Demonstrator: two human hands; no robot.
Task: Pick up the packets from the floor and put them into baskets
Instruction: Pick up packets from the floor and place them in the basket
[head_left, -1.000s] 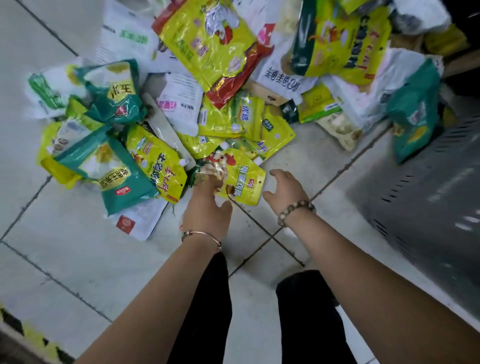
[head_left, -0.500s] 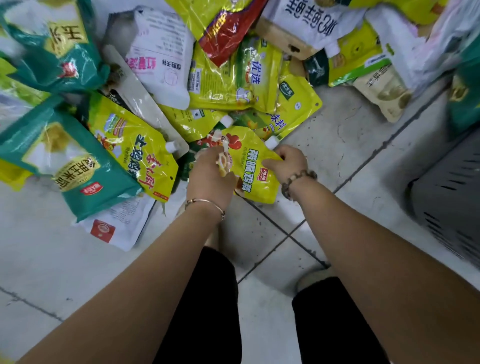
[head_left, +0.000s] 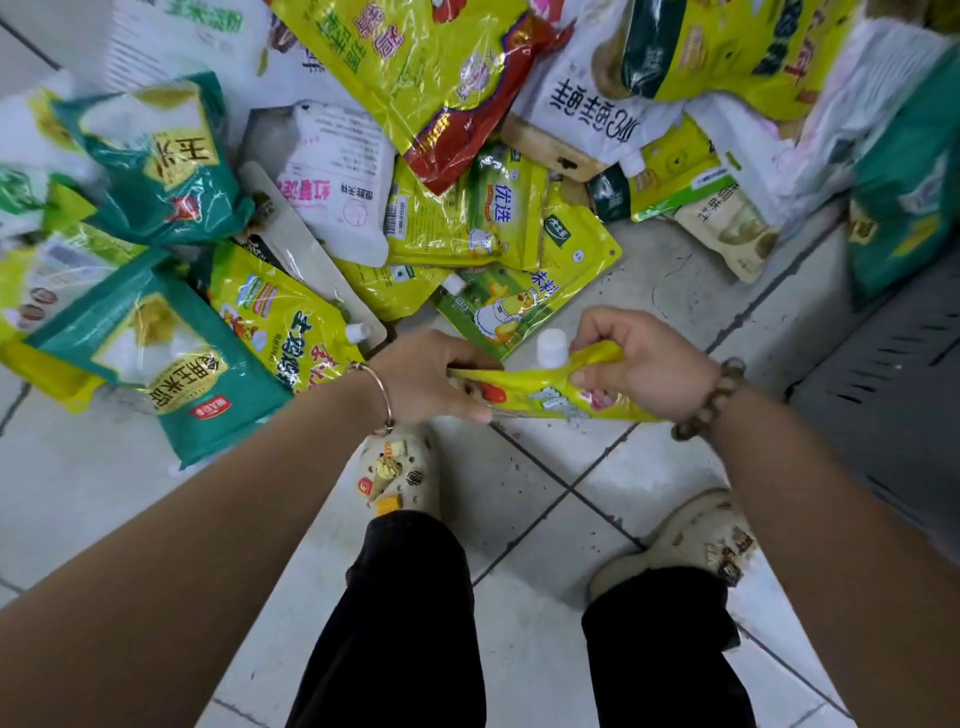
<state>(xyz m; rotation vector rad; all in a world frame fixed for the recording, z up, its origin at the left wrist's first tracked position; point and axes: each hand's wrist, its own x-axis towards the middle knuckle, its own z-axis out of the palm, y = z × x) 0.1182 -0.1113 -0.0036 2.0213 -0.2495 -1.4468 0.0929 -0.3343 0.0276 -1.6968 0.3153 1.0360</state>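
Observation:
A small yellow spouted packet (head_left: 540, 397) with a white cap is lifted off the tiled floor, seen almost edge-on. My left hand (head_left: 426, 376) grips its left end and my right hand (head_left: 631, 364) pinches its right end near the cap. Behind it a heap of packets covers the floor: a yellow packet with a duck picture (head_left: 498, 306), a yellow one with red lettering (head_left: 280, 322), a teal bag (head_left: 156, 358), another teal bag (head_left: 156, 161), a white pouch (head_left: 337, 176) and a large yellow and red bag (head_left: 415, 67).
A grey perforated metal basket wall (head_left: 893, 374) stands at the right edge. My two feet in beige clogs (head_left: 400, 473) stand on the white tiles below the hands. More teal and white bags (head_left: 904, 171) lie at the upper right.
Both hands closed on the small yellow packet and raised it off the floor, tilting it flat toward the camera. The view has shifted back, showing my feet.

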